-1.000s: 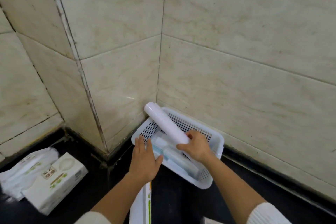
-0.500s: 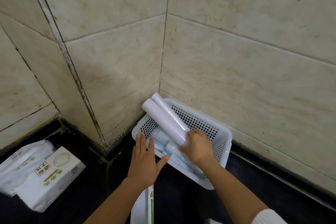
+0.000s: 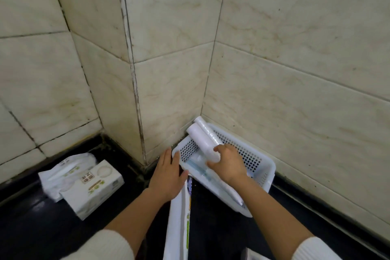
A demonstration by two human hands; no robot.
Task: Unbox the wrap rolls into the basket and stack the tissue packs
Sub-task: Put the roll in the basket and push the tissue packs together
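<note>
A white perforated basket (image 3: 256, 159) sits on the dark counter in the tiled corner. Two white wrap rolls lean out of its far-left corner against the wall: a plain roll (image 3: 200, 140) and a clear-film roll (image 3: 207, 133) behind it. More rolls lie flat inside. My right hand (image 3: 229, 163) grips the lower end of the plain roll. My left hand (image 3: 167, 175) rests flat, fingers apart, against the basket's near-left rim, over the end of a long white wrap box (image 3: 179, 217). Two tissue packs (image 3: 91, 186) lie at the left.
Tiled walls close in behind and to the right of the basket, and a tiled pillar juts out to its left. A soft tissue pack (image 3: 67, 170) lies behind the boxed one. Dark counter stretches along the bottom of the view.
The plain roll has come down from upright to lean beside the clear-film roll in the basket corner. My right hand slid lower with it. My view shifted right.
</note>
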